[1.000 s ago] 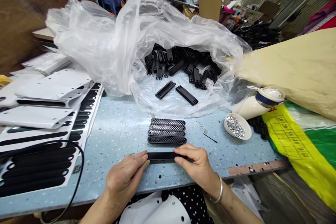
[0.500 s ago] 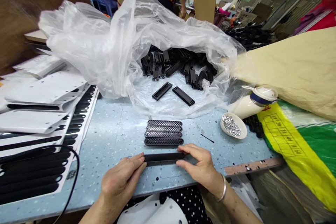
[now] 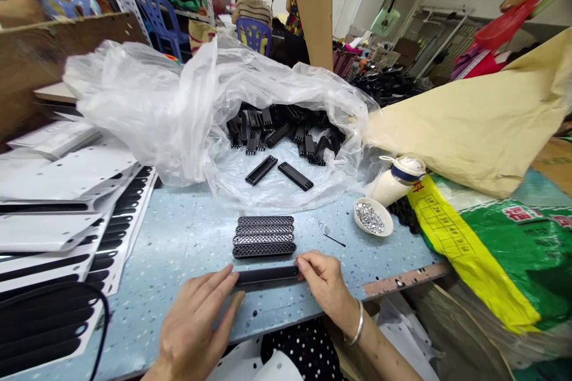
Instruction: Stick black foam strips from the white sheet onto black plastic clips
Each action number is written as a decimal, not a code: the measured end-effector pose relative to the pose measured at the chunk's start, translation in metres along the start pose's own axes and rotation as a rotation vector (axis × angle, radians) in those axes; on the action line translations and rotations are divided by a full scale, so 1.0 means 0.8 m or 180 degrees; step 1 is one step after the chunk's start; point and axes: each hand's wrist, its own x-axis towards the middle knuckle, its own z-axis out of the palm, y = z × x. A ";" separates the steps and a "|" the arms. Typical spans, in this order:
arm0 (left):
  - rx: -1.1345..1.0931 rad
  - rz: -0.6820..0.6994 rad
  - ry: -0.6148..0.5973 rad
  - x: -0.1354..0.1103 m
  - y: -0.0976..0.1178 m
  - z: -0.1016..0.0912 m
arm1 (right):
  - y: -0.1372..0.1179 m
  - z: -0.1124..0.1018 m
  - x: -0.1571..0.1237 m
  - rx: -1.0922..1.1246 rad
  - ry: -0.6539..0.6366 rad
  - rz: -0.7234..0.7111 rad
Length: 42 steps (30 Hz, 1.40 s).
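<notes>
A long black strip (image 3: 268,275) with rounded ends lies across the blue speckled table in front of me. At its left end rest the stretched fingertips of my left hand (image 3: 196,315), the thumb spread away below them. My right hand (image 3: 324,283) has thumb and index finger closed on the right end, near a small hole. Just behind the strip sits a row of black lattice-patterned plastic bars (image 3: 263,237) laid side by side. What is under the fingertips is hidden.
Several black bars (image 3: 295,176) lie in a large clear plastic bag (image 3: 147,101) at the back. To the right are a white bowl (image 3: 388,229) of small metal pieces, a white flask (image 3: 386,187) and a thin black stick (image 3: 335,240). Sheets of black strips (image 3: 111,238) cover the left side.
My left thumb has come away from the strip and the fingers have straightened. My right fingers have drawn closer together at the strip's right end. The camera view has tilted up.
</notes>
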 end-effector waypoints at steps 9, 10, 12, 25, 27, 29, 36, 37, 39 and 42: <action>-0.0293 0.0692 -0.0389 0.039 0.031 0.037 | 0.011 0.006 -0.011 0.0222 -0.0218 -0.0010; -0.0299 0.0694 -0.0460 0.041 0.033 0.040 | 0.012 0.006 -0.011 0.0200 -0.0204 0.0001; -0.0277 0.0689 -0.0577 0.044 0.034 0.046 | 0.012 0.008 -0.011 0.0146 -0.0171 -0.0001; -0.0766 0.0429 -0.0521 0.046 0.035 0.067 | 0.018 0.011 -0.015 0.0258 -0.0011 -0.0537; -0.0800 0.0506 -0.0426 0.045 0.035 0.069 | 0.018 0.010 -0.016 0.0321 -0.0034 -0.0564; -0.0806 0.0571 -0.0374 0.042 0.034 0.071 | 0.017 0.008 -0.016 0.0330 -0.0036 -0.0552; -0.0877 0.0552 -0.0370 0.040 0.033 0.073 | 0.011 -0.001 -0.015 0.0517 -0.0214 -0.0645; -0.0874 0.0560 -0.0377 0.041 0.033 0.072 | 0.011 -0.002 -0.014 0.0534 -0.0223 -0.0654; -0.0876 0.0576 -0.0389 0.042 0.033 0.072 | 0.012 -0.002 -0.014 0.0564 -0.0227 -0.0621; -0.0891 0.0571 -0.0322 0.042 0.033 0.071 | 0.014 -0.002 -0.014 0.0637 -0.0231 -0.0544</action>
